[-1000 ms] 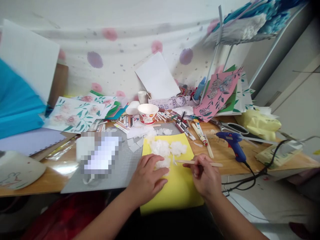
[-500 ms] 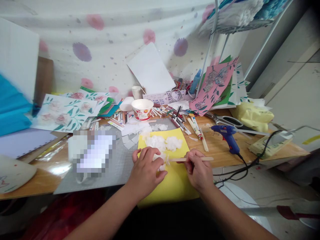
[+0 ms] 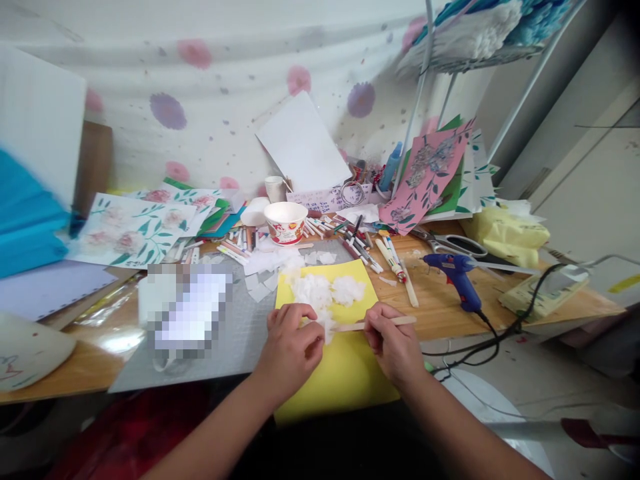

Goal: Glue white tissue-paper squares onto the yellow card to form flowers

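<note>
A yellow sheet of paper (image 3: 345, 373) lies before me, with fluffy white tissue-paper flowers (image 3: 349, 291) on its upper part. My right hand (image 3: 395, 343) grips a flat wooden craft stick (image 3: 350, 327), its left end touching the lowest white tuft (image 3: 326, 325). My left hand (image 3: 291, 347) rests at the left side of that tuft, fingers curled and thumb drawn in to the index finger. Whatever may be between those fingertips is hidden.
Right of the paper lie a blue glue gun (image 3: 455, 273), scissors (image 3: 457, 245) and a power strip (image 3: 545, 293). Behind are a paper bowl (image 3: 286, 223), several markers (image 3: 360, 250) and white paper scraps (image 3: 260, 287). A blurred-out phone-like screen (image 3: 193, 310) is at left on the grey mat (image 3: 230, 340).
My left hand's spread fingers have curled in beside the lowest tuft. The stick has shifted slightly left and down with my right hand, its tip now at the tuft.
</note>
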The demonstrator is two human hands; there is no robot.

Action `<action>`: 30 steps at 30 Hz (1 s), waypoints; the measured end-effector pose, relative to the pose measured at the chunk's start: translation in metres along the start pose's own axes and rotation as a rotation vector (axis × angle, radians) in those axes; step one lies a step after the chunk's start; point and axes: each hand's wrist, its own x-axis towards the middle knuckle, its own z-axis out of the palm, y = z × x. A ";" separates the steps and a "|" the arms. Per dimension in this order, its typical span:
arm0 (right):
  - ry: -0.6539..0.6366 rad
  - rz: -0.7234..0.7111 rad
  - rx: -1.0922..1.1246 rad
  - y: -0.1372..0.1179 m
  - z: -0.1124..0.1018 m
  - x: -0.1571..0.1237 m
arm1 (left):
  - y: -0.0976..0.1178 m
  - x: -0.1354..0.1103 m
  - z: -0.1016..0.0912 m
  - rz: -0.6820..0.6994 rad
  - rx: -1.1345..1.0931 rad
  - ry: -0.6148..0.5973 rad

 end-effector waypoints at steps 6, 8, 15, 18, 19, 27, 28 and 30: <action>-0.094 0.009 -0.097 -0.003 0.002 -0.002 | -0.002 -0.001 0.002 -0.005 -0.024 0.017; -0.114 0.010 -0.135 -0.005 0.005 -0.002 | -0.002 -0.001 0.002 -0.007 -0.031 0.016; -0.119 0.018 -0.158 -0.008 0.011 -0.001 | -0.007 0.003 -0.004 -0.111 -0.271 0.021; -0.121 0.029 -0.127 -0.006 0.008 0.000 | -0.011 0.005 -0.006 -0.171 -0.374 0.019; -0.113 0.031 -0.110 -0.005 0.006 0.001 | -0.012 0.005 -0.005 -0.188 -0.389 0.019; 0.021 0.032 0.044 0.001 -0.003 0.002 | -0.018 0.003 -0.002 -0.277 -0.456 0.077; 0.027 0.027 0.057 0.001 -0.003 0.002 | -0.018 0.002 -0.003 -0.283 -0.458 0.103; 0.044 0.003 0.084 -0.001 -0.002 0.001 | -0.020 -0.001 -0.007 -0.260 -0.418 0.170</action>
